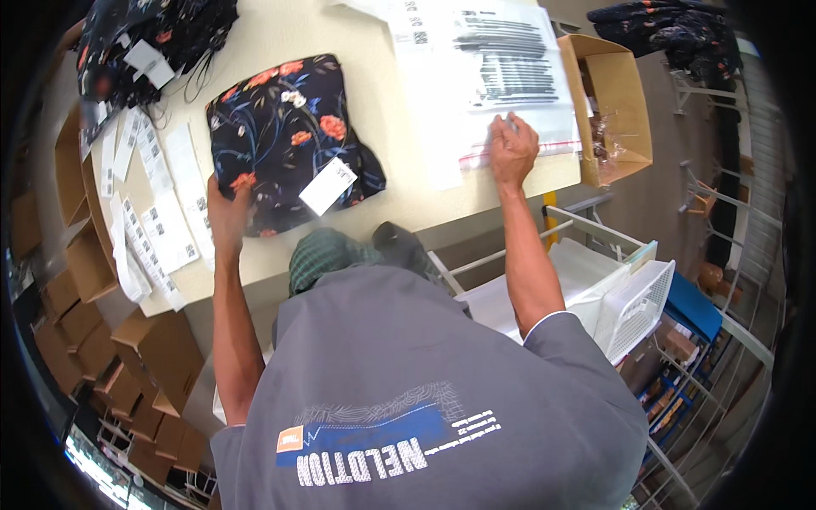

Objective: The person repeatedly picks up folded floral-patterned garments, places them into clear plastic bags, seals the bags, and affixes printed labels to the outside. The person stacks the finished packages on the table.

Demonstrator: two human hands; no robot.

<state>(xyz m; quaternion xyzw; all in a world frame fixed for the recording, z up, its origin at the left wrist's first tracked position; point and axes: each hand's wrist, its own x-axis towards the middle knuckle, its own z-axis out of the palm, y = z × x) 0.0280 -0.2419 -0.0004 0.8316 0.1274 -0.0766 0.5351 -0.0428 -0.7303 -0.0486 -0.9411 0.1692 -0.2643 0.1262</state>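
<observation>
A folded dark floral garment (280, 127) with orange flowers lies on the table, a white hang tag (328, 187) on its lower part. My left hand (229, 208) is closed on the garment's near left corner, some of its fingers hidden beneath. To the right lies a stack of clear plastic bags (510, 68) with black print and a reddish strip along the near edge. My right hand (513, 149) rests over that near edge, its fingers curled and pinching the top bag.
Strips of white labels (161, 200) lie along the table's left side. More floral garments (161, 42) are heaped at the far left. An open cardboard box (608, 110) stands at the table's right edge, a white basket (633, 306) below it. Brown cartons (157, 357) crowd the lower left.
</observation>
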